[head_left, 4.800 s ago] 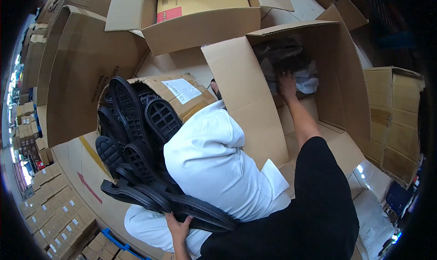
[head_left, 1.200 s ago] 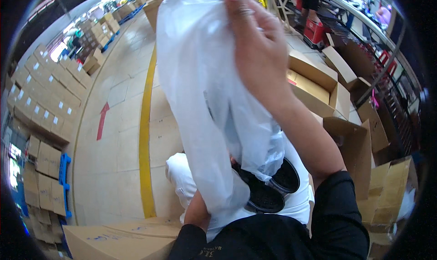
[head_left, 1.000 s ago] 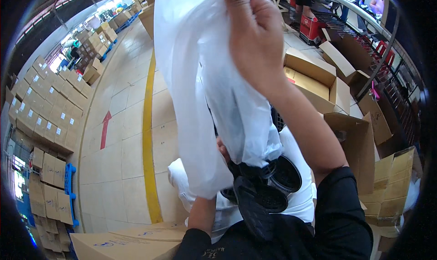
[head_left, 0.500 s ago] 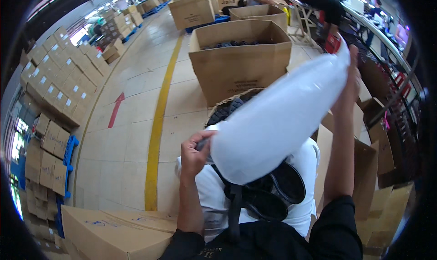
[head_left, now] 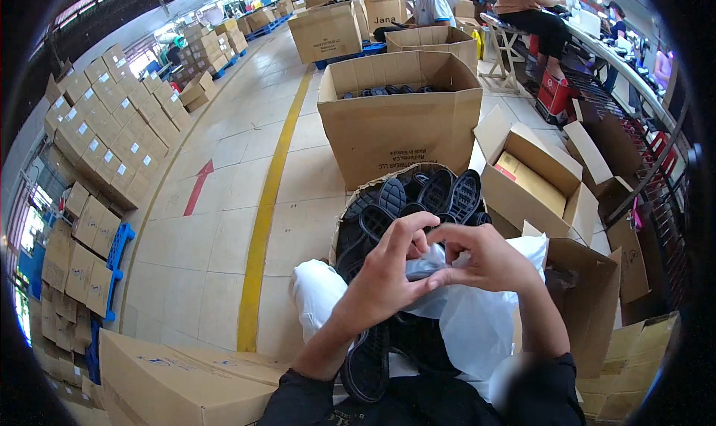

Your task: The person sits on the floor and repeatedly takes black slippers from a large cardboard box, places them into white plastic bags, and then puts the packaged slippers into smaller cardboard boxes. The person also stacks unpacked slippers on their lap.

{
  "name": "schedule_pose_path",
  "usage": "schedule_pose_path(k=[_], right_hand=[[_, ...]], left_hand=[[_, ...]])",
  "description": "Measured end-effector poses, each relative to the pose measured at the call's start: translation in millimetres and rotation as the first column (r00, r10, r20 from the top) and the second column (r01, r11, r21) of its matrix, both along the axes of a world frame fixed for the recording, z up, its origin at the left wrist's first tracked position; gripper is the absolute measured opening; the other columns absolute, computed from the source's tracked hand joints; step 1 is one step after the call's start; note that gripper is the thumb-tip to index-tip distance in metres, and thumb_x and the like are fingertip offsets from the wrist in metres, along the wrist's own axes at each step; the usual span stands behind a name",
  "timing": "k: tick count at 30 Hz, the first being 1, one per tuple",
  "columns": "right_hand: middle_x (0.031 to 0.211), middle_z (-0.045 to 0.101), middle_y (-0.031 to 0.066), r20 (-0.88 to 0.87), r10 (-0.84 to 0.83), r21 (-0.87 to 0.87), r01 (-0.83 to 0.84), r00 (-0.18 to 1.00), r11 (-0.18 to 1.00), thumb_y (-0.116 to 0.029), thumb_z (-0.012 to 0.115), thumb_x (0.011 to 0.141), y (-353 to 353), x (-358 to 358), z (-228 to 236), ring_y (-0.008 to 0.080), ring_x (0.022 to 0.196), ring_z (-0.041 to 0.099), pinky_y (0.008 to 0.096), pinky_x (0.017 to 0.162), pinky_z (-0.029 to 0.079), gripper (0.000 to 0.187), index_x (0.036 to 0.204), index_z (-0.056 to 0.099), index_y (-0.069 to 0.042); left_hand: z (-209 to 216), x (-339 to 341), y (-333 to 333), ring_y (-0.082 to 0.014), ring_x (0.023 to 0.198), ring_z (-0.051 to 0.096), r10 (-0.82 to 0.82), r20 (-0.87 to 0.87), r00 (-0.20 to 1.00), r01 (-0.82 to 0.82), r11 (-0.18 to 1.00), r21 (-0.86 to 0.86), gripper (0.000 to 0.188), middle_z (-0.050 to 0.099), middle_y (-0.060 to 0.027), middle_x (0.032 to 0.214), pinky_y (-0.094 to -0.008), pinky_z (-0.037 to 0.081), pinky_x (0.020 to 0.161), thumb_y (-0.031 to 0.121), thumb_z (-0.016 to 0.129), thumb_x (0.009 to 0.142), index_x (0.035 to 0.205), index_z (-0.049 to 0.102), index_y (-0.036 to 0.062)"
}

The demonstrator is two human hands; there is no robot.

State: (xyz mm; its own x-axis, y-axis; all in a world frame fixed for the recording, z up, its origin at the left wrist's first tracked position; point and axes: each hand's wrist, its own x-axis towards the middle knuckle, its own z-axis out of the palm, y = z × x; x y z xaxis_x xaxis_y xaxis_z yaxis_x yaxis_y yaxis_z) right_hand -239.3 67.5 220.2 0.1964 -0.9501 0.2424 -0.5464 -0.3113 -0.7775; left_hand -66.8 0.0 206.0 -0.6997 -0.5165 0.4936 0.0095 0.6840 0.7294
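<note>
Above my lap, my left hand (head_left: 382,277) and my right hand (head_left: 488,260) meet, with fingers curled and thumbs touching or nearly so. Between them they pinch a thin, translucent white plastic bag (head_left: 481,318), its gathered part showing pale grey inside the ring of fingers. The rest of the bag hangs below my right hand, over my lap. Whether anything is inside the pinched part is hidden. A black shoe (head_left: 367,366) lies on my lap below my left wrist, with more dark footwear beside it. Just beyond my hands, several black shoes (head_left: 391,196) with patterned soles fill a round-edged container.
A large carton (head_left: 403,128) with dark footwear stands beyond the container. An open carton (head_left: 537,176) is to the right, and a closed one (head_left: 194,381) at near left. Stacked cartons (head_left: 112,120) line the left. Two people (head_left: 432,8) (head_left: 522,1) sit farther off.
The bag was stretched up diagonally between my hands, billowing; now it hangs low. My right hand has come down and left to meet my left hand, which moved right. The view has shifted slightly.
</note>
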Motion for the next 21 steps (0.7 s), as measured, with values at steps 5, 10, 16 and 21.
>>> schedule_pose_path(k=[5,10,16,21], right_hand=[[0.068,0.06,0.0092,0.081,-0.05,0.079,0.043,0.995,0.996,-0.026,0.068,0.076,4,-6,-4,0.0139,0.056,0.056,0.0268,0.056,0.046,0.028,0.087,0.062,-0.001],[0.068,0.059,0.0098,0.142,-0.222,-0.209,0.248,0.965,0.946,-0.009,0.063,0.08,7,1,-1,0.0128,0.06,0.056,0.0247,0.054,0.043,0.01,0.081,0.061,0.001],[0.063,0.052,0.0069,0.307,-0.242,-0.428,0.36,0.92,0.829,-0.004,0.059,0.079,11,13,18,0.0117,0.053,0.046,0.0231,0.049,0.034,0.009,0.073,0.057,0.002],[0.064,0.05,0.0039,0.476,-0.189,-0.62,0.48,0.859,0.621,-0.022,0.056,0.085,14,16,34,0.0139,0.059,0.045,0.0259,0.057,0.035,0.027,0.071,0.055,0.001]], left_hand=[[-4,-5,6,-0.0176,0.084,0.055,0.002,-0.084,0.996,-0.014,0.989,-0.146,0.084,0.047,-0.0107,0.099,-0.0304,0.05,0.075,0.015,0.081,0.06,0.128,0.034,0.0132],[-7,4,-11,-0.0236,0.107,0.05,-0.119,-0.023,0.993,0.121,0.965,0.232,0.092,0.04,-0.0158,0.122,-0.0338,0.045,0.088,0.021,0.083,0.057,0.132,0.031,0.0118],[-52,3,-30,-0.0222,0.114,0.045,-0.235,-0.131,0.963,0.242,0.97,0.037,0.081,0.042,-0.015,0.127,-0.0356,0.034,0.097,0.027,0.084,0.055,0.121,0.044,-0.0001],[-49,3,-24,-0.0239,0.112,0.047,-0.219,-0.213,0.952,0.245,0.964,0.104,0.087,0.047,-0.0162,0.122,-0.0343,0.034,0.097,0.03,0.084,0.055,0.124,0.041,-0.0012]])
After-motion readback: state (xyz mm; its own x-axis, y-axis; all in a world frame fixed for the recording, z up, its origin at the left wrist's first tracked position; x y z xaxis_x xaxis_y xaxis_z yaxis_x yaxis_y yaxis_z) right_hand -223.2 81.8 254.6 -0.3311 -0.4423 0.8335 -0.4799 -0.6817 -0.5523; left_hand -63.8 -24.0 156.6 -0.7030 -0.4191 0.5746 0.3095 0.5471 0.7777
